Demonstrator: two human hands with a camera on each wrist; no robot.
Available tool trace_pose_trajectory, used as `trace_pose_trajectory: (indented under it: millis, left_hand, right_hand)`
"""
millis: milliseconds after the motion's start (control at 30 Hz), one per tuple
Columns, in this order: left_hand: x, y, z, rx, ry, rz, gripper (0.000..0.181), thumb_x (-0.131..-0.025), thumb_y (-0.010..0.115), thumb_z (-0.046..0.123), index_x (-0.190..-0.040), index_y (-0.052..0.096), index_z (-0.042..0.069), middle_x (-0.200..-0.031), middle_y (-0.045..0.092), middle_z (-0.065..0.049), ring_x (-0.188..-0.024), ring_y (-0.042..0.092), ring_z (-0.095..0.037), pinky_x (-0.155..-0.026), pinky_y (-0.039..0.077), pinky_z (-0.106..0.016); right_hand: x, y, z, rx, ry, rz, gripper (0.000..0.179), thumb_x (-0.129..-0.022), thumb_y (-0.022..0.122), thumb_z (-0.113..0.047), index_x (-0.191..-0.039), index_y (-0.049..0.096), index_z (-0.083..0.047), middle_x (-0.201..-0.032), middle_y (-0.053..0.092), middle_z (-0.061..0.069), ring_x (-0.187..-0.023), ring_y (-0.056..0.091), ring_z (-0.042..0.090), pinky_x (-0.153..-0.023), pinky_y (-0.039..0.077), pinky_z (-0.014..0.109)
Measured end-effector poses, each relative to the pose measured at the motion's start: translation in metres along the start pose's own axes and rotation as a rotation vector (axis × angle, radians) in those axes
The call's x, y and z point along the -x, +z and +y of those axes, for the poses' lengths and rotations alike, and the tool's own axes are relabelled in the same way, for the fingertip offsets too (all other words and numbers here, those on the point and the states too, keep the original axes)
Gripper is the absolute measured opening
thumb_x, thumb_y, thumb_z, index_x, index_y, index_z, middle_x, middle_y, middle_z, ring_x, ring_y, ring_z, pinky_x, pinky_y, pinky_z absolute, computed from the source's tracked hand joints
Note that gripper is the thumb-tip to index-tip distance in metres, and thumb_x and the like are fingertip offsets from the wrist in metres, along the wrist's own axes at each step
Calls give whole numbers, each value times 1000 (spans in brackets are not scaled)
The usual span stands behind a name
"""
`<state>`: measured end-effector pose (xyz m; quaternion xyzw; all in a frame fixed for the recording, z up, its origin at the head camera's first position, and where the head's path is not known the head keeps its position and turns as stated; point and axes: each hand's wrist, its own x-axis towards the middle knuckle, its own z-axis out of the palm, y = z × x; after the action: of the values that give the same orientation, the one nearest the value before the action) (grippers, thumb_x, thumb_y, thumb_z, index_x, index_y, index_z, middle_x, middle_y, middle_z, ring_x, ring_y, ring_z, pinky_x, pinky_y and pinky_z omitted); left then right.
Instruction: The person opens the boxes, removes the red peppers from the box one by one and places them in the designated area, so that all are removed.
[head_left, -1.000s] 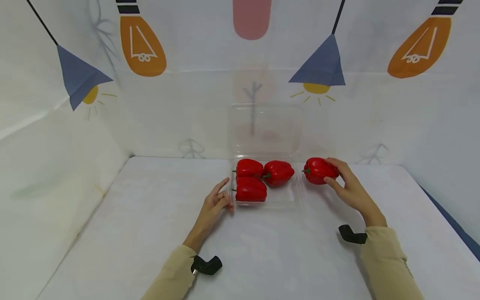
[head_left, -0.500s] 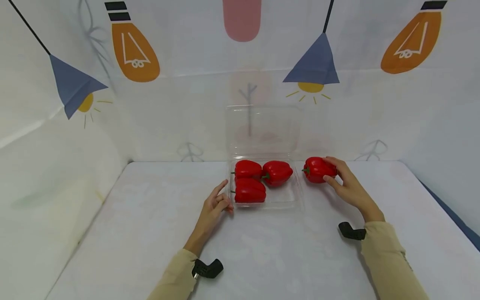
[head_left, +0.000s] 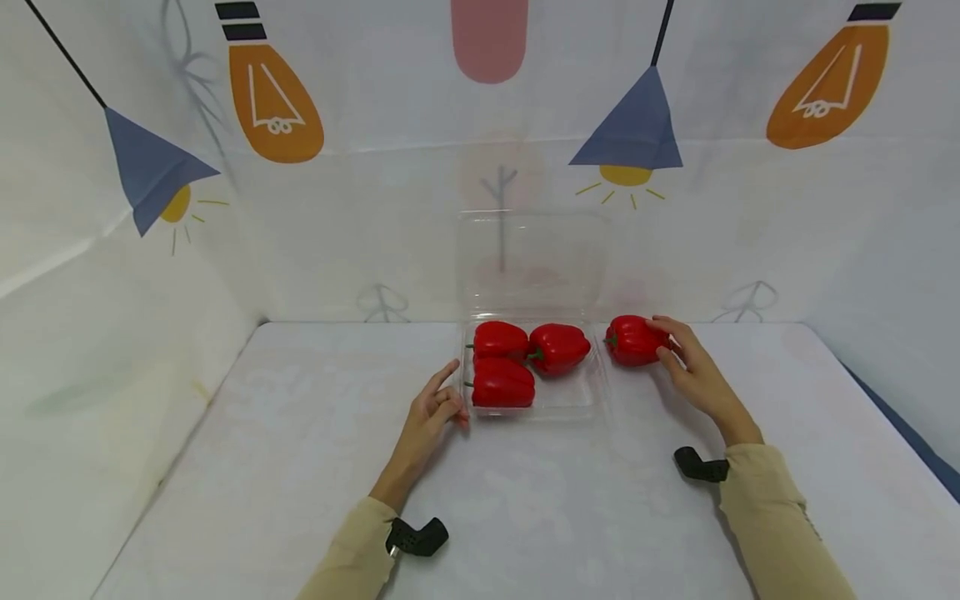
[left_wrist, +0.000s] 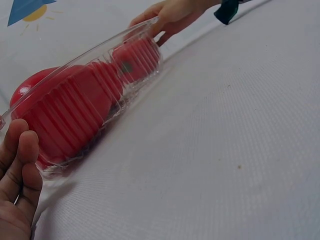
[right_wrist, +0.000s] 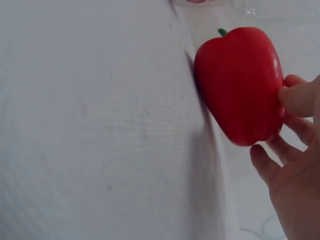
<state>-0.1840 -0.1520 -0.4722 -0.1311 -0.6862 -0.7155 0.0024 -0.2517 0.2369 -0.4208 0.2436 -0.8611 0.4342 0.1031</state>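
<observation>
Three red bell peppers [head_left: 501, 383] lie in a clear plastic clamshell box [head_left: 566, 402] at the table's back, its lid [head_left: 532, 258] raised behind it. My left hand [head_left: 426, 421] rests at the box's left side, index finger stretched along the rim and the other fingers loosely bent. The left wrist view shows those fingers [left_wrist: 27, 145] beside the ribbed wall. Another bell pepper [head_left: 632, 340] lies on its side just right of the box, stem toward it. My right hand [head_left: 701, 375] is at its right end, thumb tip [right_wrist: 290, 97] at its skin, fingers spread loosely around that end.
The white-covered table [head_left: 570, 508] ends at a white backdrop [head_left: 360, 225] printed with lamps and bulbs, right behind the box. Another white wall [head_left: 112, 350] rises along the left. A black wrist device [head_left: 417, 537] sits on the left sleeve, another black device [head_left: 701, 465] on the right.
My right thumb has slid back from the lone pepper's side toward its right end, and the hand's hold has loosened. The left hand and the box have stayed in place.
</observation>
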Motion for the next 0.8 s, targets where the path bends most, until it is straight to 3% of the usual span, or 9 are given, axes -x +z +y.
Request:
trace_pose_trajectory:
  millis: [67,133,200,300,367,433,533,667,800]
  left_hand:
    - [0,0,0,-8,-2,2,53,-96,47,3,-145,29,2,-80,55,-19,-71,59,-10,-73,54,-22]
    - [1,0,1,-12,-5,4,53,-96,47,3,-146,29,3,-81,54,-22,-72,59,-10,-73,54,-22]
    - [1,0,1,-19,-11,6,53,-96,46,3,-146,30,5,-81,53,-24,-73,59,-10,-74,54,-22]
    - [0,0,0,-26,-16,9,52,-96,45,3,-146,30,6,-82,53,-26,-73,59,-10,-75,54,-22]
    - [1,0,-1,-27,-20,9,52,-96,45,3,-146,30,7,-83,53,-27,-74,59,-11,-75,54,-22]
    - [1,0,-1,-25,-22,8,52,-96,45,3,-146,30,7,-83,52,-28,-74,59,-11,-75,54,-22]
    - [1,0,-1,-16,-23,10,52,-96,45,3,-146,30,7,-83,52,-28,-73,59,-12,-74,54,-23]
    - [0,0,-1,-5,-21,7,51,-96,45,4,-145,31,7,-81,54,-23,-73,59,-13,-74,54,-23]
    - [-1,-1,1,17,-25,1,50,-96,45,4,-145,31,6,-79,55,-10,-72,58,-11,-73,54,-22]
  right_hand:
    - [0,0,2,-23,30,-5,42,-93,44,11,-135,37,9,-140,28,34,-133,26,44,-109,26,50]
    - [0,1,7,-30,58,-1,41,-94,42,9,-135,37,9,-138,26,35,-133,26,41,-112,29,30]
    - [-1,1,16,-24,79,6,41,-95,41,8,-136,38,7,-137,26,33,-132,27,39,-105,27,8]
    - [-1,3,31,-5,99,6,42,-97,39,5,-139,37,2,-138,29,27,-131,28,38,-95,26,-1]
    - [-1,4,38,-1,102,-1,43,-98,39,3,-140,36,-1,-142,29,24,-132,27,42,-106,31,12]
    - [-2,4,41,-8,104,-15,45,-98,39,2,-142,34,-3,-145,27,23,-135,25,43,-113,31,33]
    - [-2,4,42,-38,99,-32,46,-98,41,1,-143,32,-3,-149,24,25,-139,20,44,-108,24,55]
    - [-2,4,42,-53,99,-43,47,-97,44,-1,-143,32,-2,-151,21,26,-140,17,45,-109,23,53]
    - [-4,3,39,-61,108,-42,48,-96,45,2,-142,33,0,-150,20,28,-138,17,48,-103,23,65]
